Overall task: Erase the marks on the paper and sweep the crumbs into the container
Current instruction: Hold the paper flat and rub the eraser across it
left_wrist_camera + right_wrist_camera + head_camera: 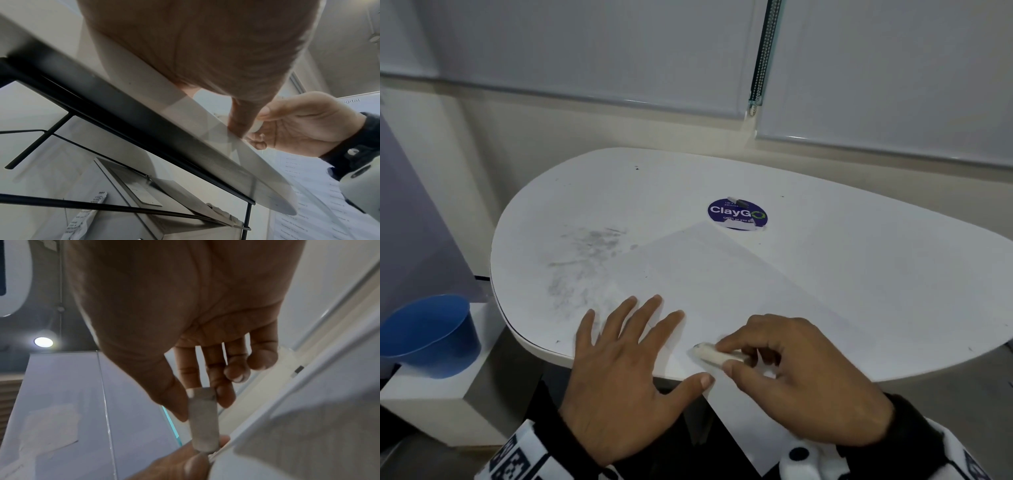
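A white sheet of paper (722, 281) lies askew on the white oval table (859, 240), one corner hanging over the near edge. My left hand (633, 346) lies flat with spread fingers on the paper's left part and holds it down. My right hand (784, 363) pinches a white eraser (717, 354) between thumb and fingers, its grey tip on the paper near the front edge. The right wrist view shows the eraser (203, 420) held by the thumb and fingers. A blue container (428, 335) stands on a low white ledge left of the table.
Grey smudges (585, 260) mark the table left of the paper. A round blue sticker (737, 214) lies at the paper's far corner. White roller blinds (585, 51) hang behind the table. In the left wrist view the black table frame (123, 113) runs under the tabletop.
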